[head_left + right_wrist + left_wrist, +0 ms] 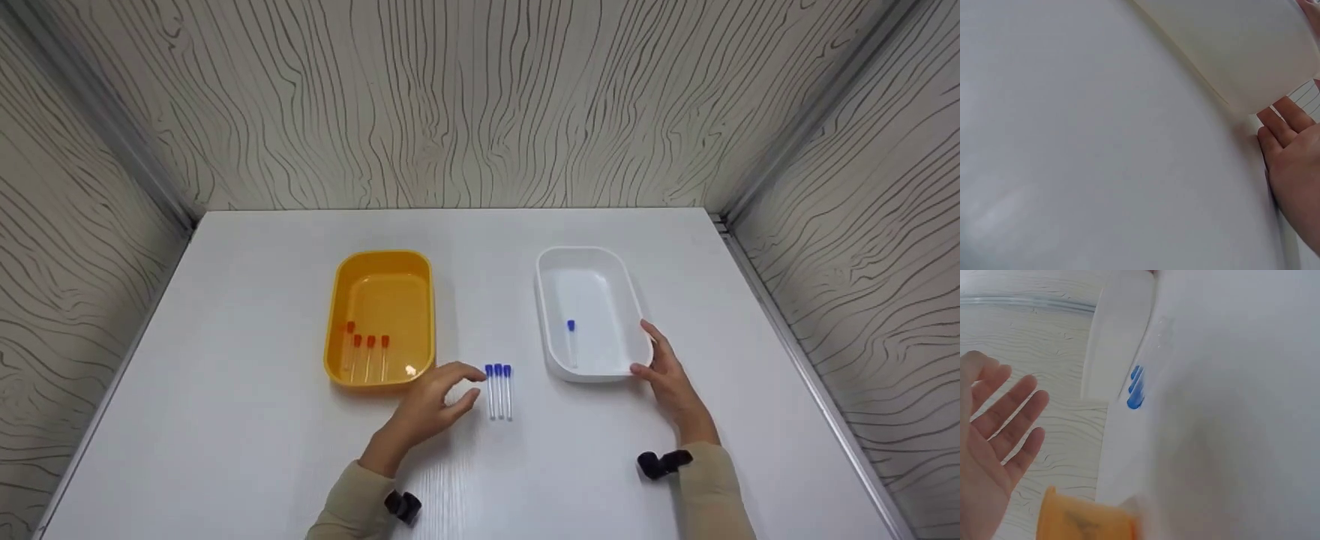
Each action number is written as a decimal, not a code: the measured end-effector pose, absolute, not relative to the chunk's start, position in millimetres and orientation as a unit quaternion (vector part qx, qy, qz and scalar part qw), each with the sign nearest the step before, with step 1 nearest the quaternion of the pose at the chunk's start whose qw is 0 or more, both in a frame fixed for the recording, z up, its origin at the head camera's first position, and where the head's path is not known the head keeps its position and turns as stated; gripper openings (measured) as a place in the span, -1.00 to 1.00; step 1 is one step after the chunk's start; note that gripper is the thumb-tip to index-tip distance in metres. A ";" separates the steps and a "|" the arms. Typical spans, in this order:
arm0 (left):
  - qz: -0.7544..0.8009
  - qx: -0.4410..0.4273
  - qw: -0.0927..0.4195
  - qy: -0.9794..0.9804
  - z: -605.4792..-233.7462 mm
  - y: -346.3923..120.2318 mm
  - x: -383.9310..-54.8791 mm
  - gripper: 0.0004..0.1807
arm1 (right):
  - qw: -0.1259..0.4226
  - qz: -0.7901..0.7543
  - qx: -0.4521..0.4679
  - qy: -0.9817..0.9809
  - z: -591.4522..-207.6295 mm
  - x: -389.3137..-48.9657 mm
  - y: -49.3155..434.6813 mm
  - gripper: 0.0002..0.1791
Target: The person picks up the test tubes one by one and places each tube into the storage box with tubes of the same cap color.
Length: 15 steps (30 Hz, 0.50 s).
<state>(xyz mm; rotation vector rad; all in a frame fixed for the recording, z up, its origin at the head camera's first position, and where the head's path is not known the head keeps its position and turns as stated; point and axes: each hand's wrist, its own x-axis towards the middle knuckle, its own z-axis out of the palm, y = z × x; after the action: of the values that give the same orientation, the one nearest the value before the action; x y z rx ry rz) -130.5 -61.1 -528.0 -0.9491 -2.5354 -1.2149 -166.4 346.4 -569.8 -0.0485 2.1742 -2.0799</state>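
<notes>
My left hand (433, 401) hovers just left of several blue-capped tubes (499, 394), thumb and forefinger apart, nothing between them. These tubes lie side by side on the table, caps pointing away from me; their blue caps (1136, 388) show past the hand in the left wrist view. With my right hand (673, 384) I hold the near right corner of a white tray (604, 373), thumb at its front rim and fingers along the side. Inside that tray lies a single blue-capped tube (572, 343). In the right wrist view, the fingers (1283, 125) are against the tray's lower corner.
A yellow tray (397, 300) stands on the left, just beyond my left hand, with several red-capped tubes (370, 358) in its near part. Both trays rest on a white table (247, 450). Wood-patterned panels (450, 105) enclose the back and sides.
</notes>
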 end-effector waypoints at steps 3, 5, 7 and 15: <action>-0.378 -0.342 0.073 -0.857 -535.9 -50.9 -133.5 -0.75 | 0.067 -0.693 -0.014 0.718 -570.3 -166.2 346.8 -0.07; -0.353 -0.344 0.056 -0.868 -540.5 -46.3 -136.2 -0.70 | 0.068 -0.693 -0.011 0.717 -570.4 -166.2 346.6 -0.07; -0.328 -0.339 0.038 -0.881 -544.3 -43.0 -139.3 -0.64 | 0.070 -0.692 -0.008 0.718 -570.7 -166.7 346.4 -0.07; -0.250 -0.318 -0.028 -0.914 -548.1 -31.1 -150.5 -0.31 | 0.077 -0.694 -0.003 0.716 -571.4 -166.1 347.5 -0.08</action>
<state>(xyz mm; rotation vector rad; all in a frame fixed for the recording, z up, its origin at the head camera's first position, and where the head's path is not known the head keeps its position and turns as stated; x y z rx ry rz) -150.5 -31.1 -548.1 -1.0180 -2.9246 -0.7991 -166.1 347.5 -571.4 -0.0081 2.1459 -2.0781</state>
